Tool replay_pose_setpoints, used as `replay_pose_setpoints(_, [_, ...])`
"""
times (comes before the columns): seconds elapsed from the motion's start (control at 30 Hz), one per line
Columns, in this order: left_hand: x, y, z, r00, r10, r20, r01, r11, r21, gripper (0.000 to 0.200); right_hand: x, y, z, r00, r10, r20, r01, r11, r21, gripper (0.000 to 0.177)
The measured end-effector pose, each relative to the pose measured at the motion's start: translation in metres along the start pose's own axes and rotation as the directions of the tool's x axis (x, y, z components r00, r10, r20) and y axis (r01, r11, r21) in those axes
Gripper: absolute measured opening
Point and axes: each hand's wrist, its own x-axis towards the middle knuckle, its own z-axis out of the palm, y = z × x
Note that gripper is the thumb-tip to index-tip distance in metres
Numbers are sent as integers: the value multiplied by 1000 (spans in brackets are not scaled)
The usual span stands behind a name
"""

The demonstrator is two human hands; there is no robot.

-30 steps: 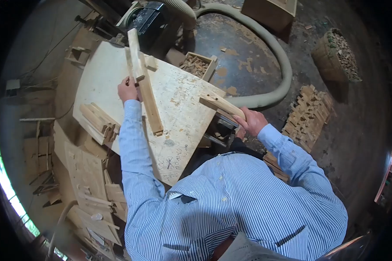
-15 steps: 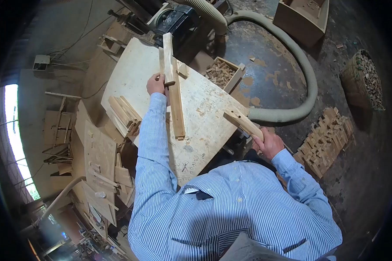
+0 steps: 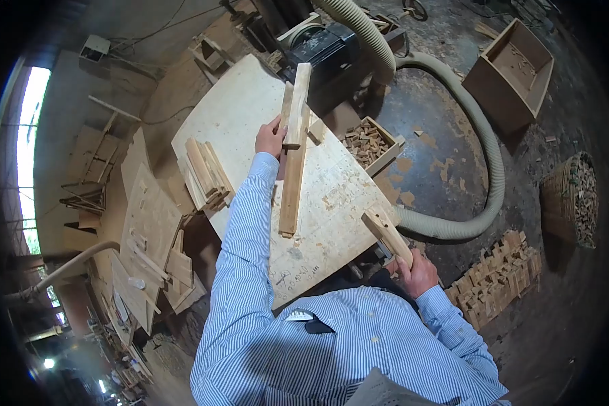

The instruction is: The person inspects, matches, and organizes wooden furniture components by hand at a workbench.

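Note:
My left hand [image 3: 271, 140] is at the upper middle of the table, its fingers closed on the lower end of a pale wooden piece [image 3: 298, 105]. That piece lies along a longer wooden bar [image 3: 291, 196] on the pale tabletop [image 3: 240, 95]. A small block [image 3: 315, 130] sits just right of them. My right hand [image 3: 418, 273], near the table's right corner, is wrapped round a wooden piece [image 3: 388, 237] with dark holes near its far end. Part of that piece is hidden by the fingers.
Stacked wooden strips [image 3: 206, 172] lie at the table's left edge. A black motor [image 3: 325, 46] stands behind. To the right are a small box of blocks [image 3: 386, 159], a grey hose [image 3: 497, 176], a large box [image 3: 507, 84], a basket [image 3: 558, 196] and piled blocks [image 3: 497, 277].
The view has turned, so the table and hands appear shifted right and lower. Both hands still hold their wooden pieces, with little change in grip.

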Motion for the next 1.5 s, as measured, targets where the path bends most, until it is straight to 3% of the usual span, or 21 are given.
replay_pose_setpoints(0.2, [4,0,-10,1000,-5,-3,5,999,-39,50,10,1,14,1000,-2,4,2,1000,3,40])
replay_pose_setpoints(0.37, [-8,-13,0,996,36,-76,-33,999,38,49,4,13,23,1000,9,28,-9,1000,15,41])
replay_pose_setpoints(0.47, [-11,-16,1,995,42,-93,-38,998,43,49,5,34,41,996,-80,-42,77,995,-58,42])
replay_pose_setpoints(0.63, [111,-50,-55,998,35,-43,-37,998,-43,49,76,-85,27,997,-24,-67,19,997,-77,41])
replay_pose_setpoints(0.7, [127,-58,-55,998,16,-53,-19,998,-56,49,90,-97,38,996,-33,-87,26,996,-85,41])
replay_pose_setpoints(0.8, [108,-65,-36,998,14,-55,-16,999,-43,50,92,-69,62,989,-67,-133,54,993,-101,41])
replay_pose_setpoints(0.87, [117,-67,-37,998,-2,-57,-4,994,-105,50,99,-77,62,995,-42,-94,43,999,10,42])
replay_pose_setpoints(0.97, [124,-68,-35,997,9,-74,-15,997,-79,49,103,-79,68,993,-11,-118,1,997,-79,47])
replay_pose_setpoints(1.2, [124,-80,-29,989,4,-145,-17,996,-85,42,96,-88,71,994,-13,-105,7,999,-54,49])
replay_pose_setpoints(1.4, [110,-83,-9,997,-28,-65,23,997,-74,43,70,-69,66,994,-14,-109,10,999,-34,47])
replay_pose_setpoints(1.5, [78,-57,-22,997,-70,21,72,985,-159,43,56,-60,61,991,-36,-130,31,999,-40,47])
